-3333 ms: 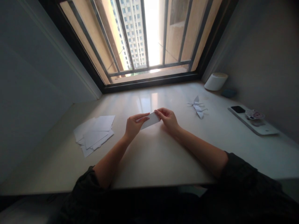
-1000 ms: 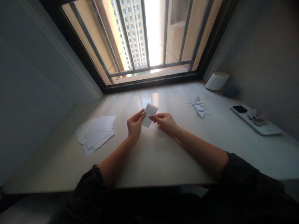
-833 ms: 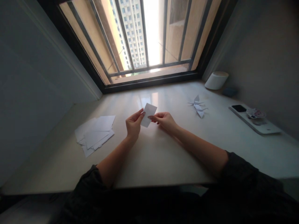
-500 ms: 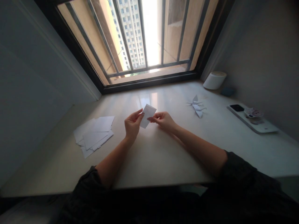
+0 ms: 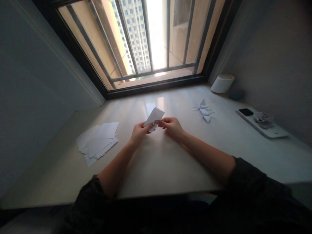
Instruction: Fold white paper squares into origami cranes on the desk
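A small folded piece of white paper point(image 5: 155, 115) is held tilted above the middle of the white ledge point(image 5: 161, 169). My left hand point(image 5: 139, 134) grips its lower left part, thumb lying across the front and fingers behind. My right hand point(image 5: 172, 126) pinches the lower right edge between thumb and forefinger, close to the left thumb tip. The paper's bottom corner is partly covered by the fingers. Off to the right of my hands lie folded white paper cranes point(image 5: 206, 112).
Several loose white paper sheets point(image 5: 98, 139) overlap on the left. A phone point(image 5: 263, 123) with a round grip lies at the right, near a white cylindrical object point(image 5: 222, 84) and a dark bluish item point(image 5: 236, 95). A barred window point(image 5: 156, 86) is behind the ledge.
My left hand has shifted lower on the folded paper, its thumb now nearer the right thumb. The paper has turned slightly clockwise. My right hand stays almost in place, still pinching the edge.
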Motion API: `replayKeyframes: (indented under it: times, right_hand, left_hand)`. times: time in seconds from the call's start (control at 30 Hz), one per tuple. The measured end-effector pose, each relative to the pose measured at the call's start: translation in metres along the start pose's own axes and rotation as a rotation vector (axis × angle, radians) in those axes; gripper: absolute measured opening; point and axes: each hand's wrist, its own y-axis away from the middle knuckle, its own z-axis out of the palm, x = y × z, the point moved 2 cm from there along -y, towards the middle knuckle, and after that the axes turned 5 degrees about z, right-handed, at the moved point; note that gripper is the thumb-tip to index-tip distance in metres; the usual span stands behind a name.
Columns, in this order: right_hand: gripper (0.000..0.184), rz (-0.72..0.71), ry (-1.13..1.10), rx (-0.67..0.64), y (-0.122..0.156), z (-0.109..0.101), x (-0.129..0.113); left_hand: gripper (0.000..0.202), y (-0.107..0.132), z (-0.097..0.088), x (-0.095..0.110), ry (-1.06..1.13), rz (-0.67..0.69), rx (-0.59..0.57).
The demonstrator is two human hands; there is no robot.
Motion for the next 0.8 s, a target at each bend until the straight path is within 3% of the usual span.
replayKeyframes:
  times: [0.23, 0.53, 0.8]
  right_hand:
    - [0.041, 0.017, 0.02, 0.026, 0.0, -0.004, -0.004]
    - [0.04, 0.058, -0.035, 0.11, -0.009, -0.021, -0.007]
    - [0.033, 0.109, -0.119, 0.119, -0.009, -0.019, -0.005]
  left_hand:
    - [0.043, 0.001, 0.001, 0.011, -0.092, 0.005, -0.114]
    - [0.04, -0.001, 0.0, 0.002, -0.13, -0.014, -0.137]
    - [0.04, -0.002, -0.001, 0.003, -0.134, -0.011, -0.132]
